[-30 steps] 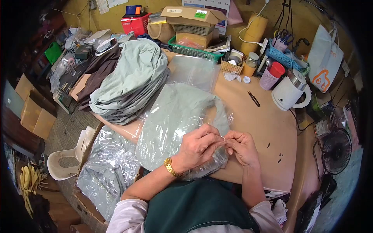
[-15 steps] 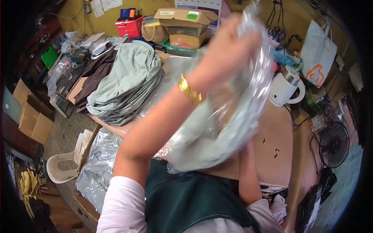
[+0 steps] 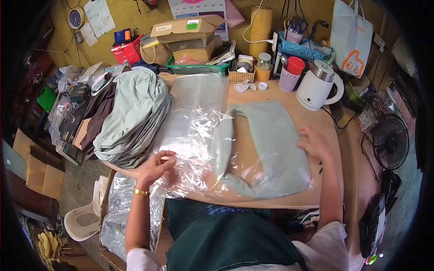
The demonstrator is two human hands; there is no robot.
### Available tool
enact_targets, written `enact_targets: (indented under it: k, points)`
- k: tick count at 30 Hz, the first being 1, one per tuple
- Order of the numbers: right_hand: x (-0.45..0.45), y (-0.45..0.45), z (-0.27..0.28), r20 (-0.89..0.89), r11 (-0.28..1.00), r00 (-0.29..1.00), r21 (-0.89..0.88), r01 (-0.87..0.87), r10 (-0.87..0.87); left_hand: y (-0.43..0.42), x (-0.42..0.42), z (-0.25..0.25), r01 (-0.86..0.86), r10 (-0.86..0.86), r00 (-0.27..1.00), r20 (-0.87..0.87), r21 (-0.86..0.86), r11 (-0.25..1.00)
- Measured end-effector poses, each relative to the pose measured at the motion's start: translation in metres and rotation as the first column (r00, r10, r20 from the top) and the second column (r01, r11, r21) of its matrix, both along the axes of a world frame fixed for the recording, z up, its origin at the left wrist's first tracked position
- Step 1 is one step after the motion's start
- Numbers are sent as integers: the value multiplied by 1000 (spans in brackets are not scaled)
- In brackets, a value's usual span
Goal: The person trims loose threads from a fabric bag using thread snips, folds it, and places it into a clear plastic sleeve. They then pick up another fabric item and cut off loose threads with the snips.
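Note:
A pale green garment in a clear plastic bag lies flat on the tan table, right of the middle. My right hand is at its right edge, fingers apart and holding nothing. Left of it, shiny clear plastic bags cover the table's middle. My left hand, with a gold watch on the wrist, is over the lower left edge of this plastic; its fingers are bent together, and whether they pinch the film cannot be made out. A pile of pale green garments lies beyond that hand.
A white kettle stands at the back right near a red cup. Behind are a green basket, a cardboard box and a wicker basket. Bagged garments fill a box at lower left, beside a white chair.
The bagged garment, lifted and swung by my left hand, now lies turned over on the right. My hands have moved apart, and the view has shifted.

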State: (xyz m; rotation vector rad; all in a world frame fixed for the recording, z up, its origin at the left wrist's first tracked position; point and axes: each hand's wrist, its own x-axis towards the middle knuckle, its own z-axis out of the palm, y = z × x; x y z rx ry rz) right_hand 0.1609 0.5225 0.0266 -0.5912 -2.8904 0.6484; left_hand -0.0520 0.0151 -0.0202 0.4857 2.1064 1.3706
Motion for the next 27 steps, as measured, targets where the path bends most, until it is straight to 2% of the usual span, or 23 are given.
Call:
enact_targets:
  k: [2, 4, 6, 7, 8, 9, 10, 11, 12, 13, 14, 15, 18, 19, 20, 21, 22, 23, 24, 26, 27]
  points:
    - [-29, -8, 21, 22, 998, 1000, -62, -1, 2, 6, -10, -12, -143, 142, 985, -93, -2, 990]
    - [-69, -24, 30, 29, 992, 999, -121, -19, 23, 34, -8, 28, -181, 181, 955, -237, 23, 983]
    - [-105, -44, 22, 248, 997, 968, 54, -47, 32, 63, -23, 26, -166, 167, 970, -178, 21, 986]
    - [-116, -57, 13, 239, 997, 970, 46, -60, 47, 79, -25, 22, -112, 104, 961, -254, -13, 994]
    - [-123, -69, -1, 238, 985, 971, 162, -56, 17, 90, -37, 3, -10, -8, 956, -293, -59, 998]
    - [-128, -77, -17, 236, 960, 972, 276, -49, -18, 101, -31, 21, 109, -150, 973, -177, -220, 969]
    - [-130, -77, -38, 232, 961, 973, 272, -51, -14, 101, -39, 12, 105, -147, 973, -180, -224, 969]
    - [-130, -72, -63, 63, 970, 998, 239, -42, 27, 102, -50, -6, 9, -13, 999, 40, 102, 995]
    - [-129, -71, -75, -104, 978, 993, 203, -38, 60, 108, -44, 4, -161, 45, 955, 292, 386, 908]
    - [-131, -68, -85, -99, 979, 993, 201, -40, 61, 107, -37, 16, -302, 16, 864, 504, 493, 816]
    - [-132, -67, -89, -167, 977, 984, 210, -24, 60, 110, -31, 25, -306, 18, 861, 508, 488, 817]
    - [-133, -67, -94, -232, 976, 971, 217, -8, 59, 113, -26, 30, -361, -125, 761, 636, 575, 734]
    - [-137, -64, -100, -233, 974, 970, 226, -8, 62, 105, -45, 4, -458, -505, 493, 709, 705, 542]
    - [-138, -62, -100, -233, 975, 971, 222, -8, 61, 96, -53, -1, -400, -246, 752, 612, 720, 568]
    - [-137, -60, -99, -245, 981, 968, 192, 1, 47, 88, -57, -2, -349, 35, 909, 415, 713, 609]
    - [-136, -58, -100, -254, 987, 967, 161, 9, 33, 80, -54, 17, -386, 273, 922, 274, 696, 606]
    - [-135, -57, -101, -246, 988, 969, 155, 5, 33, 71, -49, 38, -424, 489, 865, 111, 683, 595]
    - [-136, -56, -101, -235, 981, 972, 190, 35, 10, 51, -49, 41, -468, 711, 695, -102, 687, 556]
    - [-137, -55, -102, -225, 973, 974, 223, 63, -12, 30, -46, 42, -499, 845, 439, -305, 699, 512]
    - [-138, -58, -102, -206, 973, 979, 221, 62, -15, -4, -24, 48, -541, 771, 577, -271, 580, 609]
    - [-141, -58, -101, -196, 970, 980, 234, 67, -20, 3, 2, 52, -548, 658, 730, -185, 417, 725]
